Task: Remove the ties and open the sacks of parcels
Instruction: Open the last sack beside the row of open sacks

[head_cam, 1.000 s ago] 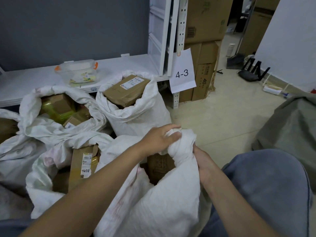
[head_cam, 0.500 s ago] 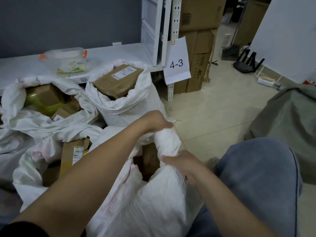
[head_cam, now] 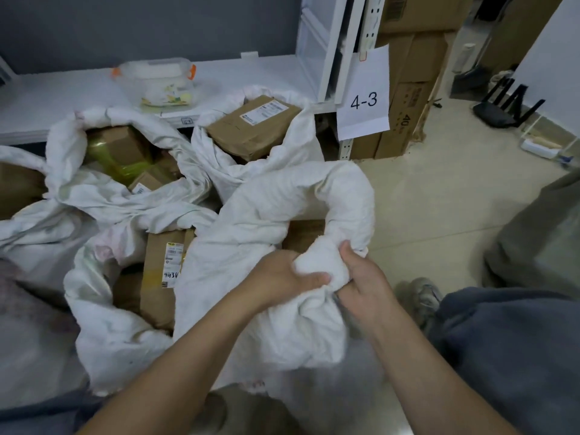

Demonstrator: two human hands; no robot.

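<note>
The white sack (head_cam: pixel 266 208) stands on the floor just before the person, its mouth open and its rim rolled into a thick loop. Both hands clutch one bunched wad of that rim at the near side: the left hand (head_cam: pixel 282 277) curls round it from the left, the right hand (head_cam: pixel 364 277) grips it from the right. A brown box (head_cam: pixel 303 233) shows inside the loop. Behind and to the left, more open sacks (head_cam: pixel 219 158) hold parcels (head_cam: pixel 254 127). A sheet (head_cam: pixel 364 102) marked 4-3 hangs on the rack (head_cam: pixel 329 42).
</note>
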